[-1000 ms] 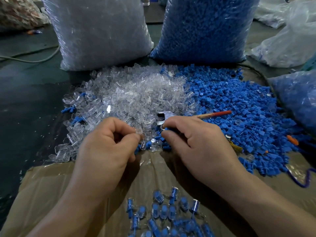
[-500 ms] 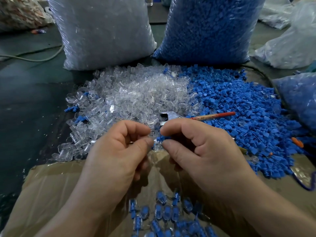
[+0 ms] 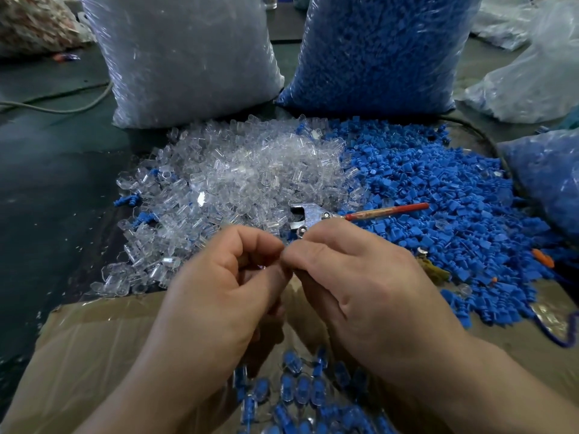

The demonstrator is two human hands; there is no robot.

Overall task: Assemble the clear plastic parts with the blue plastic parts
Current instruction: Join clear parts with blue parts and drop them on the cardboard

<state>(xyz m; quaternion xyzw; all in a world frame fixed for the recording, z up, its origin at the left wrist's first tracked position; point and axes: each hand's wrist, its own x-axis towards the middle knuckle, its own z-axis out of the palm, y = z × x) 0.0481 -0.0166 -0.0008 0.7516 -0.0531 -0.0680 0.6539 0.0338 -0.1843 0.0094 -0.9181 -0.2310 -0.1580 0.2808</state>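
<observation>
- Clear parts (image 3: 235, 180) heaped at 11 o'clock, blue parts (image 3: 438, 195) at 1 o'clock, piles touching.
- L hand (image 3: 225, 296) & R hand (image 3: 369, 292) curled, thumb/forefinger tips meeting at centre; can't tell what's pinched, hidden.
- Assembled pcs (image 3: 300, 386) at 6 o'clock on cardboard (image 3: 94, 339).
- Red-handled pliers (image 3: 376, 212) just behind R hand.

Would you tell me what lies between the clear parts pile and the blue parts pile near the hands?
A red-handled metal tool lies there, in the head view.

Dark surface (image 3: 47, 198) carries cardboard (image 3: 94, 339), clear parts (image 3: 250, 170), blue parts (image 3: 438, 198).
</observation>
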